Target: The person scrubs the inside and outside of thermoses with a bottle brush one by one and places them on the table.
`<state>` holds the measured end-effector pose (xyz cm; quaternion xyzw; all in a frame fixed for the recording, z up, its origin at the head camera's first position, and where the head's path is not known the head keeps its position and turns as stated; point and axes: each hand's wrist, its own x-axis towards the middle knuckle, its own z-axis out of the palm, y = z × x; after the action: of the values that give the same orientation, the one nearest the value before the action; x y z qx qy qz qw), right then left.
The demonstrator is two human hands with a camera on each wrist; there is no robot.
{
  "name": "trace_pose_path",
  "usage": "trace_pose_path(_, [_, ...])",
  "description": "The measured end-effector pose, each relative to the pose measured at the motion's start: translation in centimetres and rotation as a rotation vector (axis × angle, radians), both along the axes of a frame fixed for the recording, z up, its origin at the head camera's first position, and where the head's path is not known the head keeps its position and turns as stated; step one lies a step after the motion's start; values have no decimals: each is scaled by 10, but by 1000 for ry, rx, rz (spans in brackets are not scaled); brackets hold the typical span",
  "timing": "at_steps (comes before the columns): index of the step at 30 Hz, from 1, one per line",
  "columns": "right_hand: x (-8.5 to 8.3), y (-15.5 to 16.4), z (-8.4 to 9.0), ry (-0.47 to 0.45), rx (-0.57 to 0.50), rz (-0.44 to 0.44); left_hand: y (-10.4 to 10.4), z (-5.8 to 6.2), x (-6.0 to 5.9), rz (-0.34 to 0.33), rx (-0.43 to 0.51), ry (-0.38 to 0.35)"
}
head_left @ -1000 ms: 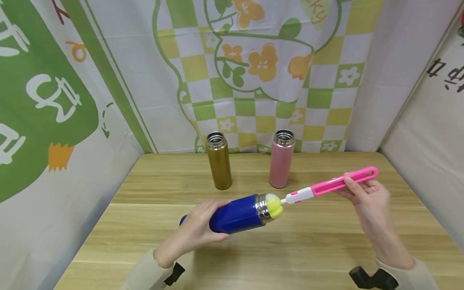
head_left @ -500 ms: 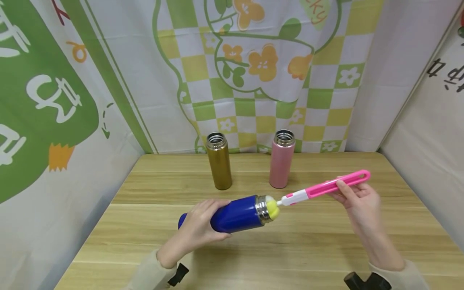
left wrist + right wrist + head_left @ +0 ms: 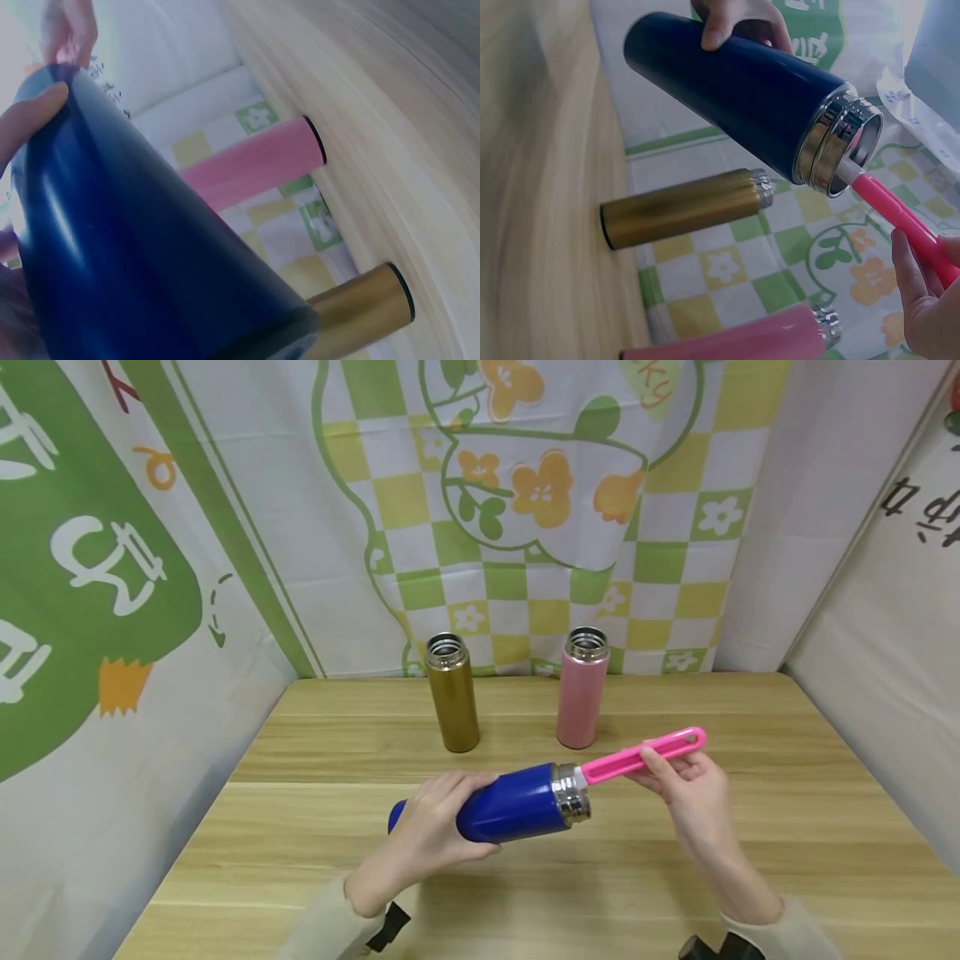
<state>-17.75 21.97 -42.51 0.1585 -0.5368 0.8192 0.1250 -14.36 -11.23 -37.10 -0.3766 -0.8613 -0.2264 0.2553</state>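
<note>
My left hand [image 3: 431, 831] grips a blue flask [image 3: 517, 803] and holds it nearly level above the wooden table [image 3: 525, 877], its steel mouth [image 3: 572, 793] pointing right. My right hand [image 3: 686, 785] pinches the pink handle of a bottle brush [image 3: 645, 755]. The brush's head is hidden inside the flask; only the handle sticks out. In the right wrist view the pink handle [image 3: 889, 206] enters the steel mouth [image 3: 840, 142] of the blue flask [image 3: 735, 86]. The left wrist view is filled by the blue flask [image 3: 127, 247], with my thumb [image 3: 30, 120] on it.
A gold flask [image 3: 452, 693] and a pink flask [image 3: 582, 689] stand upright and uncapped at the back of the table, near the patterned cloth backdrop [image 3: 525, 510]. Cloth walls close in the left and right sides.
My right hand has moved left and pushed the brush in: the yellow sponge head and white neck, outside the mouth before, are now inside the blue flask.
</note>
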Motion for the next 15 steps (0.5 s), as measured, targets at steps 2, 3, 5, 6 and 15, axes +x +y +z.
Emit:
trace_pose_path(2, [4,-11,10,-14,-3,-1,3,2,1,4,-1,-5])
trace_pose_path(3, [5,-14,13,-30,3,-15,4,3,2,11,4,-5])
trace_pose_path(5, [-1,-13,2,2,37,-4,5,2,2,22,15,-2])
trace_pose_path(6, [-6,-11,-10,8,64,4,5,2,2,22,18,-1])
trace_pose_path(15, [-37,-3,-82,-51,74,-36,7,0,2,20,24,-12])
